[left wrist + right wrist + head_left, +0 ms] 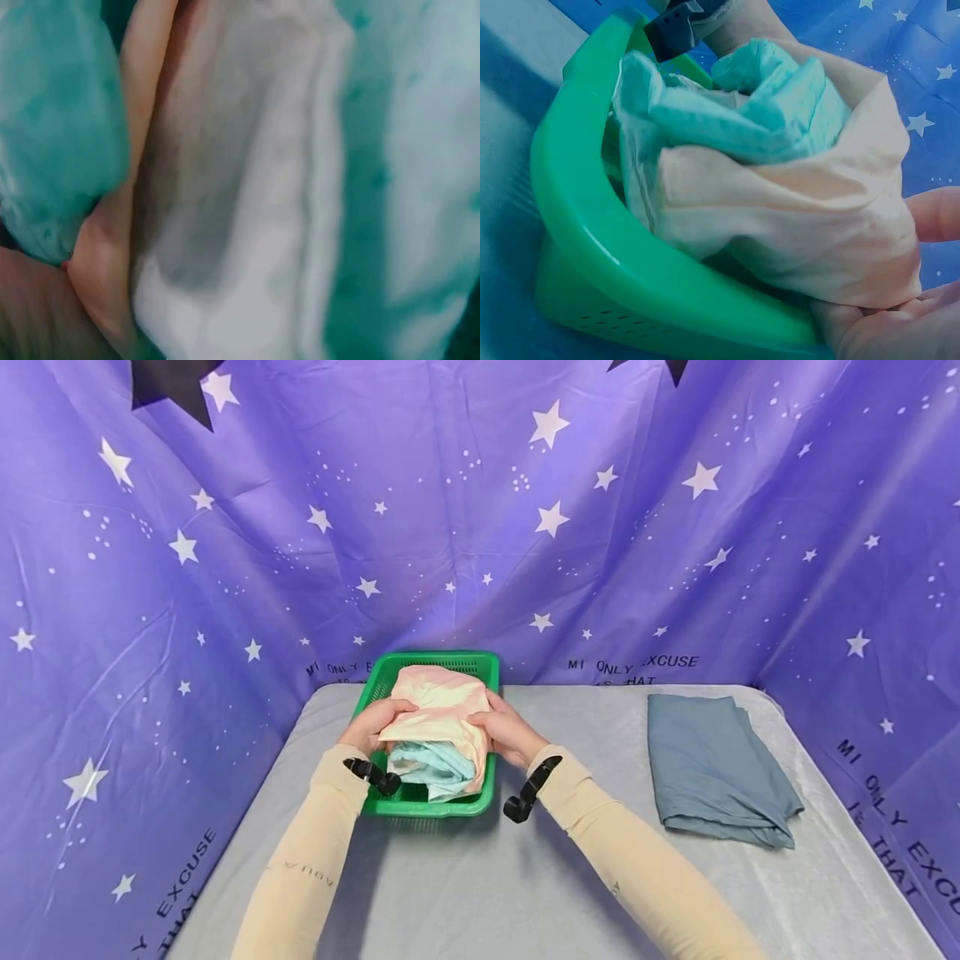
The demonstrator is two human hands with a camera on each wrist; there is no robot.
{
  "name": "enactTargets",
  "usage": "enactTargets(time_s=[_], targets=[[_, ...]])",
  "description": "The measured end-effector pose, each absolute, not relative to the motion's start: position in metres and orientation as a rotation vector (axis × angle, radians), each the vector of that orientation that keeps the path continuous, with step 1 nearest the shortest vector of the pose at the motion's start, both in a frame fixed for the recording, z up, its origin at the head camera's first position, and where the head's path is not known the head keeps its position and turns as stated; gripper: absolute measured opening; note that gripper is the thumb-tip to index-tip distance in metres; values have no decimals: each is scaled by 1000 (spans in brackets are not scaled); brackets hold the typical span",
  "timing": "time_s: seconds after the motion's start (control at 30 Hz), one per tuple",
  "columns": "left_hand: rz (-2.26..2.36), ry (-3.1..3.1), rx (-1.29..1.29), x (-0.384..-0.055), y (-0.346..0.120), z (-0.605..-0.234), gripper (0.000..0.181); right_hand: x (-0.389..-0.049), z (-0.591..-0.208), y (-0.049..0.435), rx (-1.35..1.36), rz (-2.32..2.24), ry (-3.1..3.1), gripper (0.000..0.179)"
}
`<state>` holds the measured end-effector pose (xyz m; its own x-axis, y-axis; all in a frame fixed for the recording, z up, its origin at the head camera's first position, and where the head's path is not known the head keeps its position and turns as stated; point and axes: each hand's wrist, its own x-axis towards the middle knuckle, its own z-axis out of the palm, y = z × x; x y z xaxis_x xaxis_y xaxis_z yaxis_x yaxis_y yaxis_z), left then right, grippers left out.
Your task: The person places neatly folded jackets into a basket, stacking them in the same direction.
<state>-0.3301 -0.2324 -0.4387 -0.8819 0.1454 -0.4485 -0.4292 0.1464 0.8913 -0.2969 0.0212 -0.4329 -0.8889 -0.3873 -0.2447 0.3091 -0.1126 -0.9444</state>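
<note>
A folded pink-and-cream cloth (438, 702) is held over a green plastic basket (435, 810) in the head view. My left hand (375, 723) grips its left side, thumb on top. On the opposite side my right hand (512, 732) grips the edge, thumb also on top. Bunched turquoise fabric (435, 763) shows at the near end, and in the right wrist view the pale cloth (802, 217) wraps partly around this turquoise fabric (757, 124). Blurred folds of turquoise and white fabric (262, 225) fill the left wrist view. The fingers underneath are mostly hidden.
A folded grey-blue cloth (720, 772) lies on the right of the grey-covered table (585, 885). A purple curtain (465, 527) with white stars hangs behind and at both sides. The basket stands near the table's back edge.
</note>
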Motion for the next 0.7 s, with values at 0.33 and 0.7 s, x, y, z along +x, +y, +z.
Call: enactTargets(time_s=[0.33,0.7], targets=[[1658,2130,-267,-334,-236,-447,27,-293,-430,16,-125,-2000,1821,80],[1446,2244,-155,-325,-236,-439,29,-274,-419,14,-170,-1760,2109,82]])
